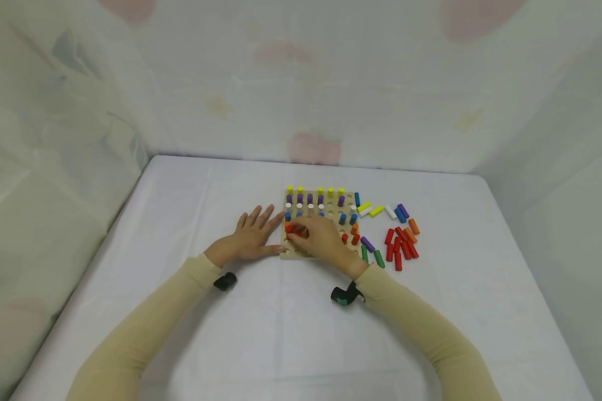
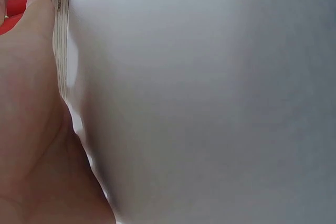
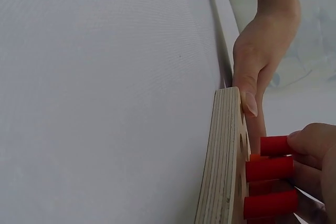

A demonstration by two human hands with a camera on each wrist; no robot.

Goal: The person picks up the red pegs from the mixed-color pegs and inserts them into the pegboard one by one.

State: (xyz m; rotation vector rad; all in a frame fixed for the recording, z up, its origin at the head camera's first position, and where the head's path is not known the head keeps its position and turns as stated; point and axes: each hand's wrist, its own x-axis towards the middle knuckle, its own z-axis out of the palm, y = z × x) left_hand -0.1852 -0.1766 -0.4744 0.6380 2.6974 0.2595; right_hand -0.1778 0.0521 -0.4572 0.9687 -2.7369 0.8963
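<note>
A wooden pegboard [image 1: 296,254] lies on the table with rows of yellow, purple, white, blue, orange and red pegs upright in its holes. My right hand [image 1: 321,236] reaches over the board and pinches a red peg [image 3: 274,145] at the left end of the red row. That peg sits higher than the neighbouring red peg [image 3: 269,168]; whether its end is in a hole is hidden. With fingers spread, my left hand [image 1: 248,239] rests at the board's left side, its thumb [image 2: 38,11] on the edge. The right hand covers the middle of the lower rows.
Loose red pegs [image 1: 398,262] lie in a cluster right of the board. Around them are orange pegs [image 1: 413,226], green pegs [image 1: 378,259], yellow pegs [image 1: 376,211] and a few purple, blue and white ones. A white cloth [image 1: 281,334] covers the table.
</note>
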